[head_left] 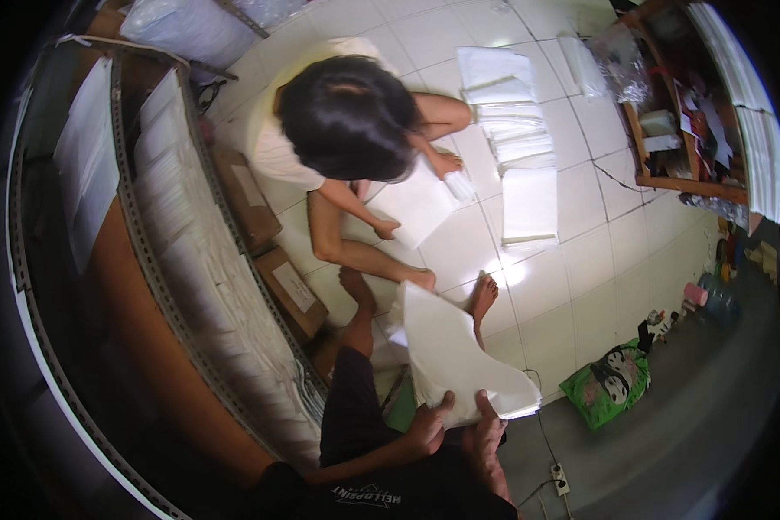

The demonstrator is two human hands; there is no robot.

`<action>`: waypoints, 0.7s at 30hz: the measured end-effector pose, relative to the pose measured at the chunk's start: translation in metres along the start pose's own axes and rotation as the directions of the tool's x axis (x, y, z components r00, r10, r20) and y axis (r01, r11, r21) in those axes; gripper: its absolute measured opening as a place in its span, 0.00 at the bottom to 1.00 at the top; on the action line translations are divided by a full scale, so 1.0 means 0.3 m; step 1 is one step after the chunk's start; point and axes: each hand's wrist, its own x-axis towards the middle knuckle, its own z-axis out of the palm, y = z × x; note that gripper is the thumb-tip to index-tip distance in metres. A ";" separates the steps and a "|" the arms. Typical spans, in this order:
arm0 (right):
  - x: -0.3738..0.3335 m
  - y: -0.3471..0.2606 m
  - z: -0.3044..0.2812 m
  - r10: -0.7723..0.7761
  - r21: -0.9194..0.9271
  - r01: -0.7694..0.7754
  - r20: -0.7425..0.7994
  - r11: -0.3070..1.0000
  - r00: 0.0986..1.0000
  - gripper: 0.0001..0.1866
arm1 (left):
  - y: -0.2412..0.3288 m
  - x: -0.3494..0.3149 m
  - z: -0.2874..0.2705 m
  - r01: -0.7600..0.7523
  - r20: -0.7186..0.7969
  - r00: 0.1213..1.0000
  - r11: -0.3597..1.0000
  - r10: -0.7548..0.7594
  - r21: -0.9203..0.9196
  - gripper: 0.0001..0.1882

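A thick stack of white sheets is held up over my lap, its far end spread toward the floor tiles and its right side curving down. My left hand grips the near edge, thumb on top. Close beside it, my right hand holds the same edge, also with the thumb on the upper face. The fingers under the stack are hidden. Across from me a co-worker sits on the floor with a white sheet; one of that person's hands is on a small white bundle.
Overlapping white stacks lie in a row on the tiles. At left, a metal shelf holds packed white sheets, with cardboard boxes beside it. A wooden cabinet, green bag and power socket with cables are at right.
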 end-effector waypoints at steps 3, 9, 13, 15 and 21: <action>0.076 -0.013 -0.127 -0.108 -0.069 0.102 -0.082 0.992 0.991 0.25 | -0.043 -0.004 -0.047 -0.015 0.184 0.977 0.826 -0.108 0.563 0.26; 0.126 -0.207 -0.381 -0.117 -0.250 0.129 0.064 0.960 0.991 0.29 | 0.342 -0.060 0.243 -0.036 0.024 0.994 -0.113 -0.107 0.993 0.28; 0.127 -0.393 -0.517 -0.090 -0.190 0.113 0.123 0.975 0.988 0.38 | 0.149 0.010 0.644 -0.770 0.703 0.542 -0.062 0.460 0.635 0.30; 0.040 -0.548 -0.523 -0.086 0.005 0.086 0.034 0.996 0.996 0.46 | -0.124 0.086 0.710 -0.838 0.846 0.532 -0.166 -0.041 0.520 0.32; 0.022 -0.842 -0.940 -0.437 0.207 0.439 -0.060 0.874 0.898 0.44 | -0.505 0.222 0.956 -0.768 0.600 0.633 -0.490 -0.488 0.412 0.33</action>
